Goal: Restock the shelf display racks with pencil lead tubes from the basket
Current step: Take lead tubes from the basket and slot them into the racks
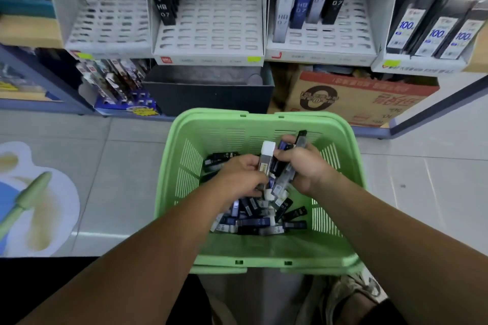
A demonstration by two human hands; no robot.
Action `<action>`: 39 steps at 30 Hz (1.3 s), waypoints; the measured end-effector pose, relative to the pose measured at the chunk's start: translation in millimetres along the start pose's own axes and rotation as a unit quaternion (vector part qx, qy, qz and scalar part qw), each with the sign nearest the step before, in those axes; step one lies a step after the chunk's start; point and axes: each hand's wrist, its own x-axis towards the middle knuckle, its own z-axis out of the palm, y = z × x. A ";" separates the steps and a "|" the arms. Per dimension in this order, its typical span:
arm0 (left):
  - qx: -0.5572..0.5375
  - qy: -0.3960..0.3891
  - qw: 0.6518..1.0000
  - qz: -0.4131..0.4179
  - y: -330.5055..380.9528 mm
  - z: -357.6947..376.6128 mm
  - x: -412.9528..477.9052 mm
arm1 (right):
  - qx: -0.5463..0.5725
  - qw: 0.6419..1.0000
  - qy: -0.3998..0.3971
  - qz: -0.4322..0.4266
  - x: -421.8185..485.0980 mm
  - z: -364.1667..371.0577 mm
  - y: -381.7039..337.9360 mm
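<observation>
In the green basket [184, 166], the left hand [241, 178] is curling its fingers round a white-capped lead tube [266, 159]. The right hand [305, 166] is clutching a bundle of tubes [301, 138] above loose tubes [258, 219]. Display racks [211, 31] are standing at twelve o'clock.

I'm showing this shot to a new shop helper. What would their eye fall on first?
The bright green basket in the lower centre stands out first, with a jumble of pencil lead tubes in it. Both hands reach in: the right hand grips a bunch of tubes, the left hand holds a white-capped tube. Above, the white display racks show many unfilled slots.
</observation>
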 end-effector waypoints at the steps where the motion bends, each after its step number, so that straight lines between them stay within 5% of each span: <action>1: 0.001 0.013 1.000 0.021 2.1 3.3 -5.3 | 0.001 1.000 -0.005 -0.002 -3.7 2.0 -1.1; 7: 0.116 0.063 0.989 0.064 20.5 -11.2 -38.4 | 0.022 1.000 -0.017 0.000 -32.7 3.1 -8.7; 14: 0.045 0.034 0.997 0.054 70.5 -22.6 -87.0 | -0.080 0.994 -0.067 -0.025 -84.6 23.5 -64.2; 20: 0.073 -0.032 0.986 0.146 115.4 -23.3 -140.5 | -0.050 0.992 -0.075 -0.091 -130.1 61.3 -122.8; 27: 0.089 0.013 0.982 0.166 149.0 -29.3 -155.6 | -0.009 0.989 -0.097 -0.107 -167.1 94.3 -138.3; 39: 0.094 0.061 0.979 0.169 151.0 -42.9 -133.8 | -0.198 0.955 -0.198 -0.100 -139.0 78.2 -137.0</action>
